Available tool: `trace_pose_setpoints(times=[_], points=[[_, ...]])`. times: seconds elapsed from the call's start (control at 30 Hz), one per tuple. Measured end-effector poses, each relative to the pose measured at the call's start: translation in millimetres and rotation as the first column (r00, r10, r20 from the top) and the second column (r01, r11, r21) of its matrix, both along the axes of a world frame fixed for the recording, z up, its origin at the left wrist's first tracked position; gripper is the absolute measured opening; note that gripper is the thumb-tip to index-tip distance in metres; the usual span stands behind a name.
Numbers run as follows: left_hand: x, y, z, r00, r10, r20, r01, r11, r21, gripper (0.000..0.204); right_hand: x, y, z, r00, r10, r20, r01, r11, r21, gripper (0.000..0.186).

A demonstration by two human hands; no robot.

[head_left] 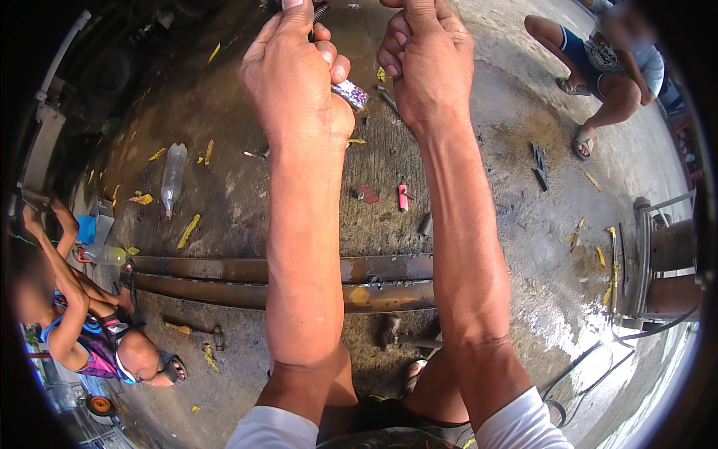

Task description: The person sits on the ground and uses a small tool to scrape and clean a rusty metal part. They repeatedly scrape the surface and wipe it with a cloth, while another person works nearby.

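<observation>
Both my arms stretch out to the top edge of the head view. My left hand is closed, fingers curled, with a dark ridged metal rod showing by the thumb and index finger; its far end is cut off. My right hand is also closed, and whatever its fingertips pinch lies past the upper edge. Beneath the left wrist a colourful patterned packet appears to lie on the ground. Between my forearms lie a pink lighter, a reddish-brown piece and a small dark cylinder.
Long flat metal bars cross the wet concrete near my feet, with a hammer closer in. A plastic bottle lies left. One person crouches at left, another at far right. A metal-framed machine stands right.
</observation>
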State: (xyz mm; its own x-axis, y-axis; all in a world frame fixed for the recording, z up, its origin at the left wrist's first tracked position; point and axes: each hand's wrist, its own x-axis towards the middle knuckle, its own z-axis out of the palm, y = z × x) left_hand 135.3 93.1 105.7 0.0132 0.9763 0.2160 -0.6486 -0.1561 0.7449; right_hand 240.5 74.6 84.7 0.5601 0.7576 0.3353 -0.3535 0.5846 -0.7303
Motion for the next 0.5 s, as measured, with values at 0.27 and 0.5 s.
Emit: trace_pose_setpoints(times=[0.27,0.5], points=[[2.3,-8.6,5.0,1.0,-0.015,0.021,0.017,0.994,-0.108,0.024,-3.8,-3.4,-2.7,1.0,0.013,0.022,-0.013,1.0,-0.02,0.035],[3.3,-5.0,3.3,0.999,-0.021,0.033,0.025,0.992,-0.124,0.024,-1.3,-5.6,-1.1,0.998,0.031,0.055,-0.03,0.999,-0.023,0.035]])
